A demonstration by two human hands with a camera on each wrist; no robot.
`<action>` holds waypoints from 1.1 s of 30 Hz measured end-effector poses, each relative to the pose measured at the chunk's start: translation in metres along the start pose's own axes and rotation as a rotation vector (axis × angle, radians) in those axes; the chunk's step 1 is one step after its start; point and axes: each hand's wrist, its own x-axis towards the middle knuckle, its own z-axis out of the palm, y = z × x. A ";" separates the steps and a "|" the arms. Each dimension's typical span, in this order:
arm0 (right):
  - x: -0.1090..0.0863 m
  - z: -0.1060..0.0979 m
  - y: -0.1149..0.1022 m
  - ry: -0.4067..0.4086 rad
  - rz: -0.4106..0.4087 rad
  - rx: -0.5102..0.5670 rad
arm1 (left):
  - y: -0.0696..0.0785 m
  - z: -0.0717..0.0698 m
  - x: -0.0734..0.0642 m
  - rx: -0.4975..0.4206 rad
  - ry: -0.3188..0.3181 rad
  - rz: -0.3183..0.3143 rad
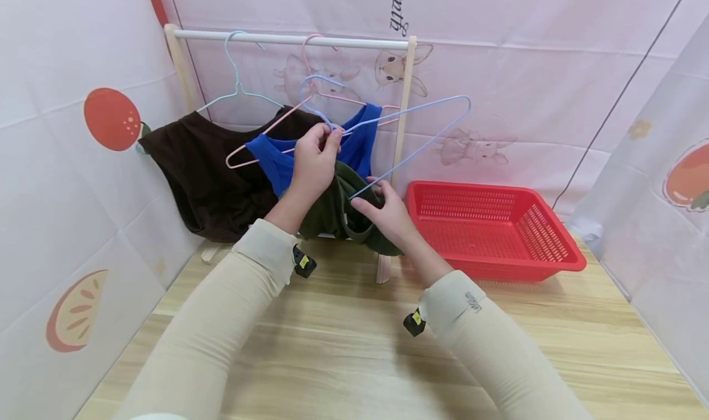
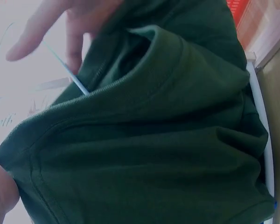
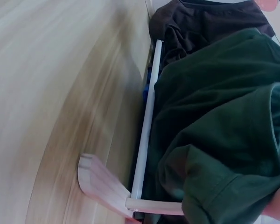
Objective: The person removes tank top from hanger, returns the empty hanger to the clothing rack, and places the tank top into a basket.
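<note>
A light blue clothes hanger (image 1: 429,104) is tilted, its hook (image 1: 321,78) up to the left and one end out to the right. My left hand (image 1: 314,161) pinches it near the neck, and in the left wrist view its thumb (image 2: 2,189) lies against the edge of a dark green garment (image 2: 144,158). My right hand (image 1: 390,217) grips that garment by its neck opening, thumb towards me. The hanger's lower end runs into the opening between the hands. Cloth hides part of the right fingers; in the right wrist view only a bit of the right hand (image 3: 277,205) shows.
Behind the hands stands a rack with a white rail (image 1: 288,40) and wooden posts (image 1: 404,100). A brown garment (image 1: 205,167) hangs on a mint hanger (image 1: 237,87), a blue top (image 1: 362,143) on a pink one. To the right, a red basket (image 1: 498,266) sits on the wooden table (image 1: 343,346).
</note>
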 end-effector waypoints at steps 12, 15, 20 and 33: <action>-0.004 0.021 -0.007 0.054 0.128 -0.105 | 0.000 0.015 -0.009 -0.080 0.038 -0.007; -0.005 0.019 -0.005 0.071 0.099 -0.109 | -0.001 0.017 -0.010 -0.087 0.057 -0.007; -0.004 0.015 -0.001 0.133 0.004 -0.150 | -0.004 0.015 -0.009 -0.117 0.069 -0.004; 0.000 0.004 0.007 0.174 -0.066 -0.087 | -0.007 -0.001 -0.001 -0.211 -0.073 -0.178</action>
